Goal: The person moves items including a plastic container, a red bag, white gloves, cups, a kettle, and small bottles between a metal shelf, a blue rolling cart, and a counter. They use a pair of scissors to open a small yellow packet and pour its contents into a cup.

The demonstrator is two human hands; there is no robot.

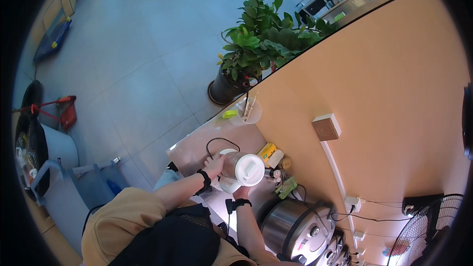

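Note:
A clear electric kettle with a white lid and a white handle is over the metal counter, lid facing up towards me. A white base shows at its lower edge, and a black cord loops behind it. My left hand has its fingers around the lower side of the kettle. My right hand is beside the handle, mostly hidden under the lid's edge; its grip does not show. Dark bands are on both wrists.
Right of the kettle, a yellow box, small jars and a green packet line the wall. A large steel cooker stands nearer at right. A plastic tub with utensils sits at the counter's far end. A potted plant stands beyond.

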